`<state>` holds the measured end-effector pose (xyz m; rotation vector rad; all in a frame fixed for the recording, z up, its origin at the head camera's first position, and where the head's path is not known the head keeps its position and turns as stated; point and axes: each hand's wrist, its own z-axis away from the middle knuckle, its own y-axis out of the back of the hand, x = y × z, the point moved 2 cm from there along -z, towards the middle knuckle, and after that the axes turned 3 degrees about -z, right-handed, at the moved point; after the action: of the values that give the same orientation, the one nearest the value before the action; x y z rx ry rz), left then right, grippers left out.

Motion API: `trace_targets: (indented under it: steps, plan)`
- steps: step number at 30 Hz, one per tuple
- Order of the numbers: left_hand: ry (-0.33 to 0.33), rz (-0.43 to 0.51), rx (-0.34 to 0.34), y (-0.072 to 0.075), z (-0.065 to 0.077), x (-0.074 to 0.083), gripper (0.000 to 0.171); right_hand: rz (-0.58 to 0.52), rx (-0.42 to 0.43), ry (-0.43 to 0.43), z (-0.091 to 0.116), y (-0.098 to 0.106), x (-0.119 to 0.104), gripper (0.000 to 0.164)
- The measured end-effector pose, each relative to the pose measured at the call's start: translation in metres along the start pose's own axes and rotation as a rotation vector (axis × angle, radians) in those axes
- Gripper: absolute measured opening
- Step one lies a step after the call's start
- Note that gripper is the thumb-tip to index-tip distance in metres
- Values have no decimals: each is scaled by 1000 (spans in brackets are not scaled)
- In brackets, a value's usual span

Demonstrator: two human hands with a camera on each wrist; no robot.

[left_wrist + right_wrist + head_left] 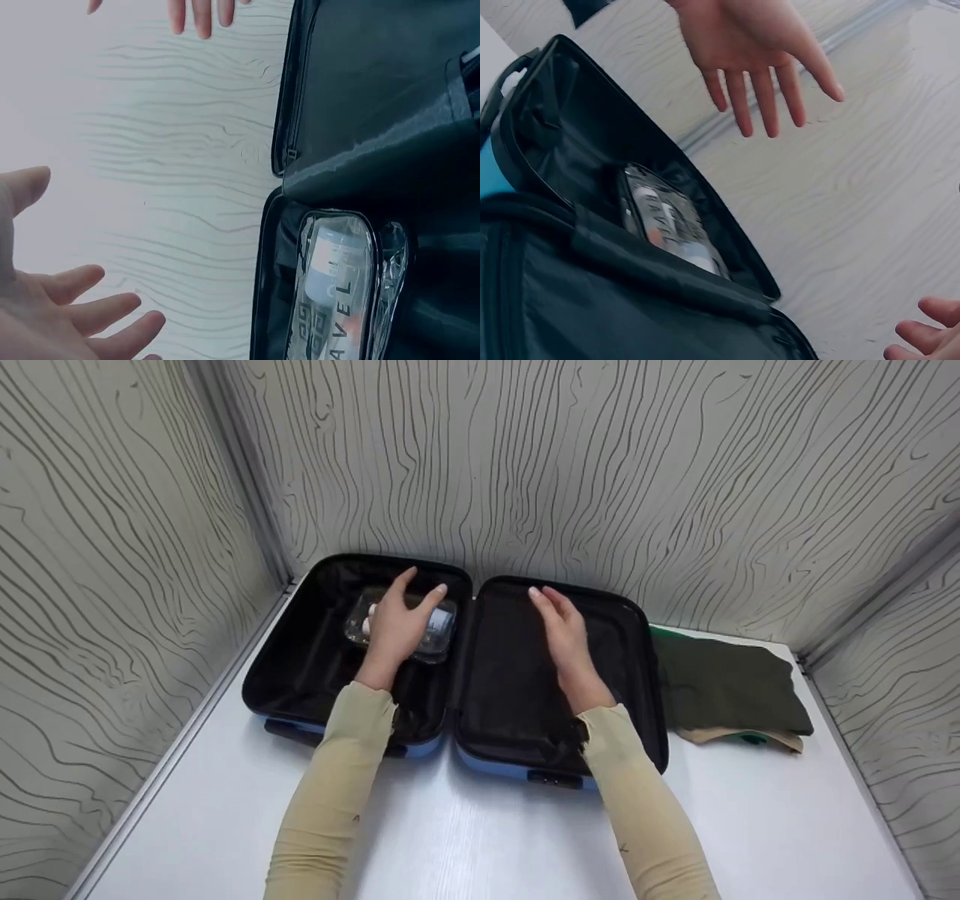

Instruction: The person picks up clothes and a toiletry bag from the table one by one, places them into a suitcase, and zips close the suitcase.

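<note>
Pale walls with dark wood-grain lines rise just behind the suitcase and off to either side, leaving little room beyond its far edge. Beneath it spreads a white surface. The blue hard-shell suitcase lies open there, black-lined, its two halves side by side, with a combination lock on the near edge of the right half. Touching the suitcase's right side is a folded stack of clothes: a dark olive garment on top, beige cloth and green cloth peeking out below.

Two arms in pale yellow sleeves reach over the suitcase. The left hand is above its left half, empty, thumb and fingers spread wide; from overhead it blocks part of the pouch. The right hand hovers over the right half, also empty, fingers extended and close together.

The clear toiletry pouch, lettered "AVEL" where I can read it, sits in the suitcase's left half near the hinge, a pale bottle inside.
</note>
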<state>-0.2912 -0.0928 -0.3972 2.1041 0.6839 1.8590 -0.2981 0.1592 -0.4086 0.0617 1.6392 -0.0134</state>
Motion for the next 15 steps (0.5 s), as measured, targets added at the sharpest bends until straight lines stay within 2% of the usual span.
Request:
trace_targets:
  steps: [6,15]
  plan:
    - [-80,-48,-3,-15,8,2,74,15,19,13,5,33,1,70]
    - [-212,-56,-3,-36,19,2,72,75,65,-12,10,72,5,75]
